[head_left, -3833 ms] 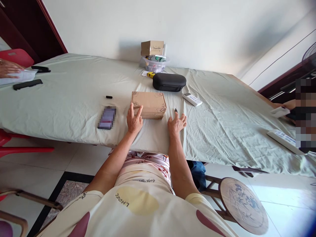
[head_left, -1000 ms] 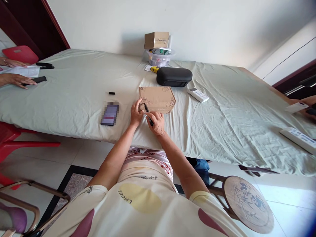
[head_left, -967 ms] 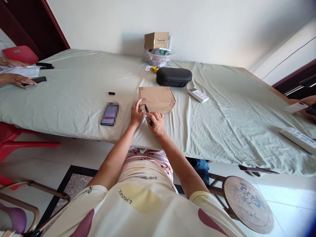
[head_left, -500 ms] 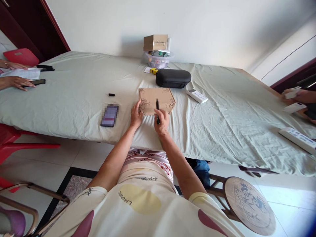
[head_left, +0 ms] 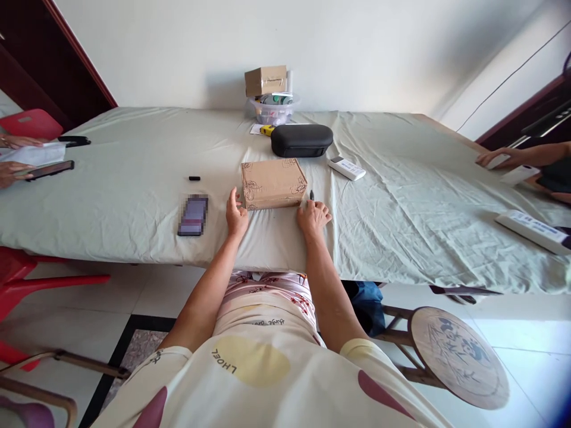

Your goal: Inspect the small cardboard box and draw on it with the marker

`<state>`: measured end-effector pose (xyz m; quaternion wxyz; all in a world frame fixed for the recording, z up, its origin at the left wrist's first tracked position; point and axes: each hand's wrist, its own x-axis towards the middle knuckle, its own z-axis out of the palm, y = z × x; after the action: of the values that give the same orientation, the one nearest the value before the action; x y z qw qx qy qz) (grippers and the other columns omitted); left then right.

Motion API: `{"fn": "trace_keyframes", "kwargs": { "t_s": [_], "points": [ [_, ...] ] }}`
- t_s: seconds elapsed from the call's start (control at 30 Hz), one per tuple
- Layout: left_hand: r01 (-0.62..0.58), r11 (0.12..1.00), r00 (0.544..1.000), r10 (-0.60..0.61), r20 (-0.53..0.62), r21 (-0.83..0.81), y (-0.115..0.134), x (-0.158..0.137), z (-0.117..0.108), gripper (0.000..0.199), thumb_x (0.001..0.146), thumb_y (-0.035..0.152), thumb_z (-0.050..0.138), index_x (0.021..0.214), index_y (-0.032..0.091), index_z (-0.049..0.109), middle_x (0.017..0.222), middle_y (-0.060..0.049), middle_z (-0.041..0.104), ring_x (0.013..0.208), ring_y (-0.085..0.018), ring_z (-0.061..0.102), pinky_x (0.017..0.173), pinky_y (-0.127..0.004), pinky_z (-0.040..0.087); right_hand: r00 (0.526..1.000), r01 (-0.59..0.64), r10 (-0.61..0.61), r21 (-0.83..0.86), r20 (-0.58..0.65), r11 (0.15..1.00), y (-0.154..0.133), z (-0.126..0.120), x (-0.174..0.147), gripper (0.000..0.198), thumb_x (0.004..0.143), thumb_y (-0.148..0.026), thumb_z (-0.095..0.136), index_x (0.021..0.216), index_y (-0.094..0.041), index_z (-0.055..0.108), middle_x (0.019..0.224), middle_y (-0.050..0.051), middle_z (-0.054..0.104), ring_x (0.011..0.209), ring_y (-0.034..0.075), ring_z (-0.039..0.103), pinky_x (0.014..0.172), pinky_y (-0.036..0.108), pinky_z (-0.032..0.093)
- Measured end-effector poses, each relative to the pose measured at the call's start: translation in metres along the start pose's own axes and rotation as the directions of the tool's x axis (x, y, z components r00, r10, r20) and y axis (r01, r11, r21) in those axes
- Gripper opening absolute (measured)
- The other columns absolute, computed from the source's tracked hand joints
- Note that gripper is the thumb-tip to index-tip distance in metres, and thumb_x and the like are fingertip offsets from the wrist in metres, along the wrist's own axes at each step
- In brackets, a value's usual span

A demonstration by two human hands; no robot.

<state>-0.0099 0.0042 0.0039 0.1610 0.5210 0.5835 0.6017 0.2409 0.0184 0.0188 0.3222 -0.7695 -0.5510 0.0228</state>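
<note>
A cardboard box [head_left: 273,178] with dark drawn flower patterns in its corners sits on the cloth before me. My left hand [head_left: 236,215] is just off the box's near left corner, fingers raised and apart, holding nothing. Palm down on the cloth by the near right corner is my right hand [head_left: 314,216]. A black marker pen [head_left: 311,195] pokes out ahead of its curled fingers; most of the pen is hidden beneath the hand. The pen's black cap [head_left: 194,178] lies separately to the left, beyond a phone [head_left: 193,215] with a blurred screen.
Behind the box are a black hard case [head_left: 302,140], a white device [head_left: 347,168], a yellow tool [head_left: 267,130] and a plastic tub [head_left: 273,112] carrying another carton [head_left: 266,80]. Other people's hands are at both table ends. A round stool [head_left: 459,356] stands at lower right.
My right hand has moved from over the box down to the cloth on its right, taking the marker along. My left hand has let go of the box's left side and opened.
</note>
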Motion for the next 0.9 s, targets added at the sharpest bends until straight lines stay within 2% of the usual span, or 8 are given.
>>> {"fn": "trace_keyframes", "kwargs": {
  "t_s": [0.17,0.3,0.4,0.47,0.53,0.6,0.7,0.9],
  "points": [
    [0.003,0.994,0.996,0.006,-0.086,0.106,0.018,-0.008,-0.020,0.066,0.083,0.009,0.051,0.148,0.019,0.054,0.134,-0.016,0.070,0.111,-0.025,0.071,0.104,-0.042,0.058,0.999,0.050,-0.050,0.038,0.004,0.998,-0.003,-0.002,-0.002,0.041,0.090,-0.030,0.060,0.125,-0.016,0.077,0.140,0.023,0.065,0.132,0.038,0.052,0.112,0.061,0.039],
    [0.035,0.948,0.989,0.012,-0.146,0.315,0.030,-0.003,-0.065,0.056,0.089,0.014,0.053,0.144,0.016,0.057,0.138,-0.020,0.068,0.128,-0.031,0.066,0.120,-0.048,0.049,1.000,0.017,-0.018,0.055,0.004,0.998,-0.001,-0.003,-0.002,0.054,0.088,-0.019,0.055,0.140,-0.017,0.070,0.148,0.022,0.062,0.136,0.038,0.052,0.113,0.060,0.039],
    [0.172,0.820,0.972,-0.052,-0.228,0.545,0.034,0.007,-0.113,0.064,0.094,0.025,0.057,0.156,0.012,0.047,0.152,-0.024,0.060,0.147,-0.041,0.054,0.126,-0.058,0.041,0.999,-0.024,0.028,0.082,-0.047,0.996,-0.003,-0.002,-0.002,0.060,0.088,-0.011,0.048,0.144,-0.022,0.067,0.150,0.018,0.063,0.137,0.035,0.054,0.113,0.057,0.041],
    [0.277,0.697,0.955,-0.124,-0.270,0.662,0.034,0.012,-0.139,0.073,0.098,0.037,0.060,0.162,0.008,0.040,0.156,-0.029,0.055,0.152,-0.045,0.048,0.125,-0.063,0.041,0.996,-0.028,0.037,0.109,-0.083,0.994,-0.005,-0.003,-0.001,0.061,0.088,-0.010,0.047,0.144,-0.023,0.066,0.149,0.017,0.063,0.137,0.034,0.056,0.112,0.056,0.043],
    [0.351,0.585,0.936,-0.207,-0.283,0.732,0.032,0.011,-0.156,0.080,0.097,0.049,0.063,0.160,0.005,0.041,0.155,-0.033,0.055,0.152,-0.048,0.047,0.123,-0.066,0.042,0.994,-0.027,0.042,0.144,-0.101,0.989,-0.007,-0.004,0.000,0.060,0.087,-0.011,0.050,0.144,-0.023,0.066,0.147,0.017,0.065,0.135,0.034,0.058,0.112,0.056,0.044],
    [0.380,0.503,0.922,-0.278,-0.271,0.776,0.028,0.007,-0.163,0.081,0.096,0.059,0.064,0.151,0.001,0.050,0.152,-0.036,0.056,0.150,-0.049,0.048,0.122,-0.067,0.041,0.992,-0.028,0.049,0.180,-0.113,0.983,-0.008,-0.005,0.001,0.059,0.087,-0.013,0.053,0.143,-0.022,0.065,0.146,0.017,0.066,0.133,0.034,0.060,0.112,0.057,0.046],
    [0.348,0.437,0.922,-0.320,-0.219,0.829,0.023,-0.002,-0.158,0.081,0.092,0.069,0.067,0.136,0.001,0.060,0.150,-0.037,0.057,0.150,-0.050,0.048,0.125,-0.068,0.037,0.989,-0.017,0.049,0.222,-0.140,0.975,-0.007,-0.003,0.001,0.054,0.088,-0.015,0.054,0.140,-0.021,0.066,0.142,0.017,0.068,0.131,0.034,0.062,0.111,0.058,0.049],
    [0.307,0.431,0.930,-0.325,-0.171,0.849,0.027,-0.007,-0.143,0.078,0.087,0.057,0.077,0.137,0.001,0.057,0.151,-0.036,0.056,0.152,-0.048,0.047,0.127,-0.066,0.035,0.984,0.048,0.008,0.303,-0.180,0.952,-0.003,0.001,0.003,0.048,0.093,-0.019,0.050,0.139,-0.020,0.062,0.137,0.016,0.071,0.123,0.029,0.068,0.109,0.055,0.054]
  ]
}}
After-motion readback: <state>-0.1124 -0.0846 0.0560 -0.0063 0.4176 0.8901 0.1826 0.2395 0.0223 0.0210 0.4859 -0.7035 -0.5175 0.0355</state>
